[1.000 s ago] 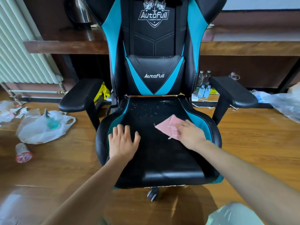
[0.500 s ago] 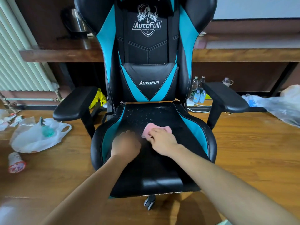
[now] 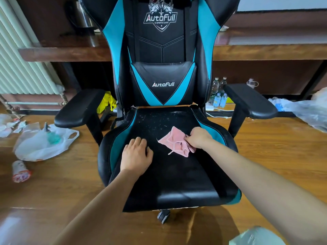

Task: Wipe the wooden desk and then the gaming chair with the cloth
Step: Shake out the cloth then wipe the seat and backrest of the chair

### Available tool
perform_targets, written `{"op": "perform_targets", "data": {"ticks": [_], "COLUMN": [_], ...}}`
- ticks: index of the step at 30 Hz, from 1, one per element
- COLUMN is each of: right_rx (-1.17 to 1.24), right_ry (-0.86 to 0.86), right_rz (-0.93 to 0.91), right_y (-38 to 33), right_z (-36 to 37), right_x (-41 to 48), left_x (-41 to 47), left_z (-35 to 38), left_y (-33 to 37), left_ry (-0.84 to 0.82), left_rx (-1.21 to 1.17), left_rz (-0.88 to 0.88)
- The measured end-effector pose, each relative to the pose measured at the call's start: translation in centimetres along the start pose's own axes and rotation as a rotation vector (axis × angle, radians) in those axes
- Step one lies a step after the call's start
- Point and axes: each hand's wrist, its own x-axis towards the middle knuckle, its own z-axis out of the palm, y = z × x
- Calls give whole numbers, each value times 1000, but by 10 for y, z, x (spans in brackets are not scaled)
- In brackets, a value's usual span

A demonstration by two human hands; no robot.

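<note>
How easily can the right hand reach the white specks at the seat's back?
Probably yes: the right hand grips the cloth on the seat, and the specks lie just beyond it with nothing between.

A white radiator [image 3: 21,64] fills ten o'clock, and a metal kettle [image 3: 83,16] stands at eleven. On the wooden floor [image 3: 283,156], a white plastic bag [image 3: 40,144] lies at nine with a tipped cup [image 3: 20,171] just below it. Water bottles [image 3: 218,91] cluster at two, and a clear bag [image 3: 307,110] lies at three.

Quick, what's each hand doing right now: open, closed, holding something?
Left hand: open, resting on the gaming chair's seat, holding nothing.
Right hand: closed, gripping the pink cloth.
</note>
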Motion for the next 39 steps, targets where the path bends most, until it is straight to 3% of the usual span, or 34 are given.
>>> {"op": "perform_targets", "data": {"ticks": [4,7,10,12,14,16,18,20,22,24,27,32,35,39], "right_rx": [314,636,697,826,910,819,565,241,18,-17,7,-191,-189,-265], "right_ry": [-82,-64,-44,30,215,429,501,339,36,-48,147,62,88,186], "right_rz": [91,-12,-78,-103,-163,-298,-463,-545,-441,-386,-368,-350,-419,-667], "right_y": [-12,-7,-1,-4,-6,-4,2,16,33,45,50,51,41,44], "right_z": [-6,-25,-45,-57,-71,-82,-83,-65,-37,-17,-12,-1,15,45], "right_x": [2,-4,-12,-16,-20,-26,-34,-36,-44,-46,-37,-26,-38,-73], "left_x": [0,0,1,0,-1,-2,-1,0,4,13,20,17,17,17], "left_z": [0,1,2,1,0,-1,-2,-3,-3,-3,-1,8,8,6], "left_y": [-3,-4,-2,0,4,6,6,5,2,-3,-13,-16,-18,-24], "left_ry": [4,16,11,4,5,-5,-22,-57,-106,-160,-192,-116,-120,-132], "left_rx": [-2,-5,7,11,12,21,27,34,36,26,-21,-50,-57,-50], "left_rz": [4,5,8,8,8,10,9,13,29,53,53,33,19,34]}}
